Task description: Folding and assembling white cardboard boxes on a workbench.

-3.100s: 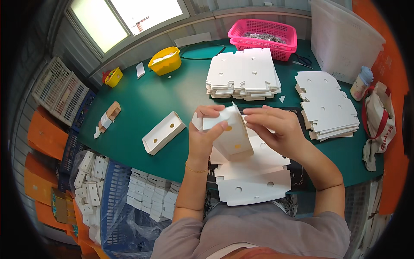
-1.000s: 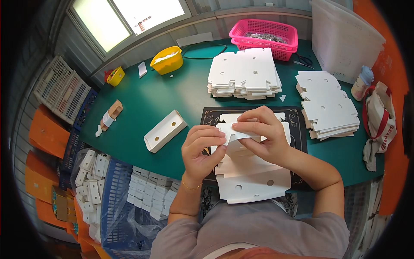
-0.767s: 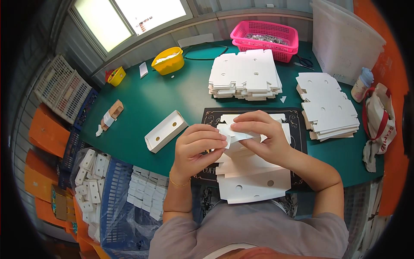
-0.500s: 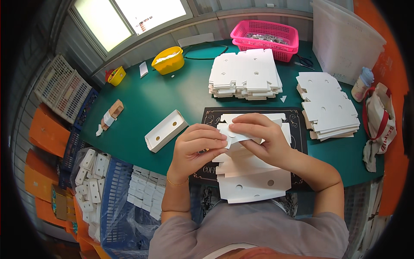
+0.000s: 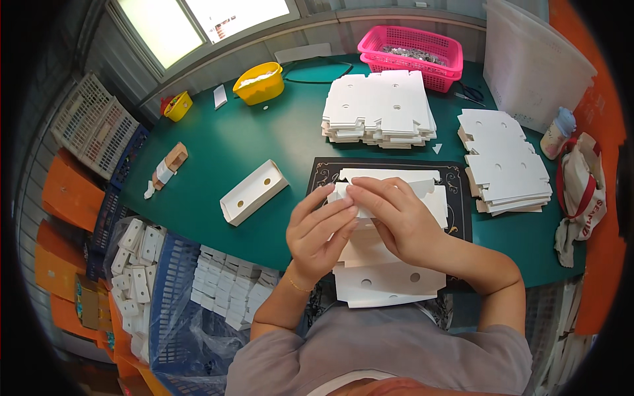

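Note:
Over a black patterned mat (image 5: 459,228), both my hands work on a partly folded white cardboard box (image 5: 358,222). The fingers of my left hand (image 5: 320,234) press the box's left end, with the thumb below them. My right hand (image 5: 406,221) grips the same end from the right, its fingertips meeting the left ones at a folded flap. The fingers hide most of that flap. Beneath lie flat white box blanks (image 5: 391,286) with round holes, reaching toward my body. A folded white box (image 5: 254,192) with two holes rests on the green table to the left.
Stacks of white blanks stand behind (image 5: 376,109) and at right (image 5: 507,165). Farther back are a pink basket (image 5: 411,56), scissors (image 5: 470,96) and a yellow tub (image 5: 259,86). A cloth bag (image 5: 584,185) lies at right. Blue crates (image 5: 173,290) of finished boxes stand lower left.
My left hand has shifted slightly right and turned more upright, its fingers now against the box's end. The flap at that end is folded closer in. My right hand stays on the box.

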A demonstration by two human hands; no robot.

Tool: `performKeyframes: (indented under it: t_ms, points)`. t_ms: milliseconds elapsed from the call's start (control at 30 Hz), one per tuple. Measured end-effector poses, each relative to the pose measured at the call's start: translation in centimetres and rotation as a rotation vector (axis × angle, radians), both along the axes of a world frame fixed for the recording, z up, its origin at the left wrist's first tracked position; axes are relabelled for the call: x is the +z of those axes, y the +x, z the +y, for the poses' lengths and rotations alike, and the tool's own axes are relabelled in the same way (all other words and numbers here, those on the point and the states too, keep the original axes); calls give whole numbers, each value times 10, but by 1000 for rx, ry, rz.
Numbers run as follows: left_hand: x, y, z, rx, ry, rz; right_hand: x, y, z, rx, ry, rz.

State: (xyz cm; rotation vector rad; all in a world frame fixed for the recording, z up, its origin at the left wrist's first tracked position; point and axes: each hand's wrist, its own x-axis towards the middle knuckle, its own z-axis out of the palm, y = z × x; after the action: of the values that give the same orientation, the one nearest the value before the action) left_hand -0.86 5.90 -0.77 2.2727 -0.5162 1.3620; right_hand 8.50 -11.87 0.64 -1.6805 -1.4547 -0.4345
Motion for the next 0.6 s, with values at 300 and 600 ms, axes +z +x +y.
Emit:
performKeyframes:
  t_ms: [300, 600]
  points:
    - [-27, 4, -21, 30, 8, 98, 0, 2, -4, -137, -96, -85]
    - [-21, -10, 7, -44, -42, 261, 20, 15, -14, -602, -223, -434]
